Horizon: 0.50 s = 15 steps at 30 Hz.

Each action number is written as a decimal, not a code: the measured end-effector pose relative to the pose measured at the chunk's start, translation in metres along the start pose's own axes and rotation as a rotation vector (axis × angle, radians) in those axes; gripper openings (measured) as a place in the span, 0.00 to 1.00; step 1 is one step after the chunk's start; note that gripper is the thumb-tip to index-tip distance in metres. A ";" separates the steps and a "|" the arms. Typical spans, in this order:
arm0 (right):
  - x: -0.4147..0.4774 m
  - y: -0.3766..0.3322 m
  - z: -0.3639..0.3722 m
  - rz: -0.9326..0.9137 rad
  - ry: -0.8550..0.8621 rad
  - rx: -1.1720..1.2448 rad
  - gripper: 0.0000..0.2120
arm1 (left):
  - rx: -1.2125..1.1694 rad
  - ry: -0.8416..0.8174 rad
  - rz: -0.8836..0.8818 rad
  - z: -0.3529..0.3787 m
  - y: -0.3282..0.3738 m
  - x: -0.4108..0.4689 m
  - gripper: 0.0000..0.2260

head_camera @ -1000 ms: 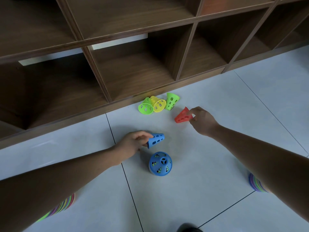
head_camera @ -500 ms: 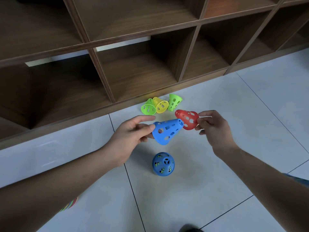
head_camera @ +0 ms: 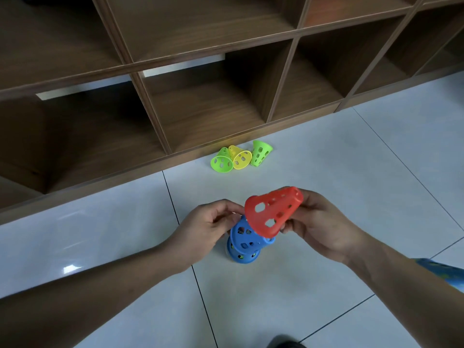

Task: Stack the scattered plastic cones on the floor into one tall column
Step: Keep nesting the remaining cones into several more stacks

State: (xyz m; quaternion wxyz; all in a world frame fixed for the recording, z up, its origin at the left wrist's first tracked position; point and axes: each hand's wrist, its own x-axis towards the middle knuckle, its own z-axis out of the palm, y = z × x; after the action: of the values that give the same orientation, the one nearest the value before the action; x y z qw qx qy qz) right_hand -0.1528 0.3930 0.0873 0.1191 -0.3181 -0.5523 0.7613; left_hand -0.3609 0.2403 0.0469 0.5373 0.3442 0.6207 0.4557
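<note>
My right hand [head_camera: 319, 226] grips a red perforated cone [head_camera: 273, 210], tilted, wide mouth facing down-left, just above the blue ones. My left hand [head_camera: 211, 227] pinches the top of a blue cone [head_camera: 247, 236], which sits tilted over another blue cone [head_camera: 242, 253] standing on the floor. By the shelf base lie three more cones on their sides: a green one [head_camera: 221, 163], a yellow one [head_camera: 241, 157] and a second green one [head_camera: 260, 153].
A dark wooden cubby shelf [head_camera: 200, 101] runs along the back, its base edge right behind the lying cones. The floor is pale tile [head_camera: 351, 172]. A blue perforated object [head_camera: 444, 272] shows behind my right forearm. A dark shape [head_camera: 283, 344] sits at the bottom edge.
Both hands moved down toward me. The blue cone in my left hand came down onto the standing blue cone. The red cone swung over above them.
</note>
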 end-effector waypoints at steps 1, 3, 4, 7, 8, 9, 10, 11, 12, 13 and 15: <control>-0.001 0.001 0.001 0.002 -0.040 -0.036 0.10 | 0.002 -0.001 0.012 0.000 -0.002 0.000 0.09; -0.002 0.005 0.001 0.006 -0.089 -0.129 0.10 | 0.073 0.016 0.032 -0.001 -0.009 0.000 0.08; -0.002 0.007 0.001 0.015 -0.097 -0.186 0.12 | 0.122 0.029 0.029 -0.002 -0.013 0.000 0.09; 0.001 0.017 0.000 0.047 -0.081 -0.324 0.10 | 0.183 0.055 -0.010 -0.007 -0.024 0.004 0.11; 0.003 0.022 0.000 0.078 -0.069 -0.356 0.11 | 0.190 0.069 -0.019 -0.009 -0.026 0.006 0.11; 0.005 0.026 -0.002 0.114 -0.058 -0.385 0.12 | 0.195 0.084 -0.027 -0.011 -0.027 0.008 0.10; 0.007 0.029 -0.004 0.152 -0.049 -0.414 0.12 | 0.196 0.100 -0.040 -0.013 -0.028 0.011 0.09; 0.011 0.030 -0.006 0.183 -0.041 -0.444 0.11 | 0.199 0.116 -0.056 -0.015 -0.029 0.014 0.08; 0.015 0.031 -0.008 0.206 -0.029 -0.476 0.10 | 0.206 0.128 -0.073 -0.018 -0.030 0.018 0.08; 0.021 0.031 -0.011 0.222 -0.009 -0.504 0.10 | 0.214 0.138 -0.085 -0.022 -0.030 0.023 0.07; 0.035 0.033 -0.020 0.231 0.053 -0.533 0.09 | 0.230 0.161 -0.095 -0.029 -0.030 0.036 0.07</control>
State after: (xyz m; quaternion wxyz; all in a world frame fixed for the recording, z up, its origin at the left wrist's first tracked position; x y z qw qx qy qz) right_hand -0.1620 0.4150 0.0413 -0.0418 -0.4190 -0.6895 0.5893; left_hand -0.3943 0.2568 0.0068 0.4637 0.3363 0.7254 0.3816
